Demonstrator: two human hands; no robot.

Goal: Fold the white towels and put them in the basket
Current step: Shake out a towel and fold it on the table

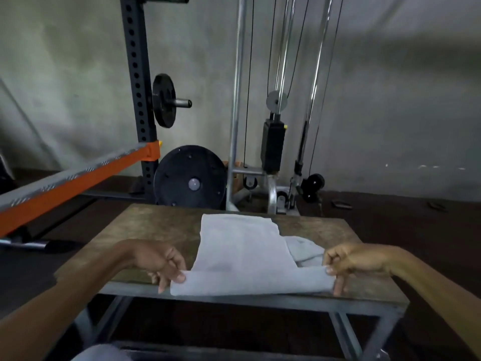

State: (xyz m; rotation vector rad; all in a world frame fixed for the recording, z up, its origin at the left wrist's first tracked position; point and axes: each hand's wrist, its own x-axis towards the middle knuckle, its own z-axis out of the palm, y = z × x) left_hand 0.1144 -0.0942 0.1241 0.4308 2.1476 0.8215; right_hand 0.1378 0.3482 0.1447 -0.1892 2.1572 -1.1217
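So the white towel point(242, 254) is lying flat on the table point(156, 225), a soft, slightly fuzzy rectangle running from my fingers out to the far edge. The near end is curled into a rounded fold stretched between both hands, right at the table's front lip. My left hand point(156, 259) pinches the left corner with thumb and fingers point(179, 276) closed on the cloth, and my right hand point(356, 260) does the same on the right corner. Just beyond the right fingers there's a rumpled lump of cloth point(304, 250) poking out from under the flat part. Can't tell if it's the same towel.

The tabletop is worn, scuffed wood on a grey metal frame point(234, 300). Past the far edge are a round black weight plate point(190, 175), a perforated steel rack point(135, 74) with an orange bar point(78, 183), and a cable machine point(273, 142).
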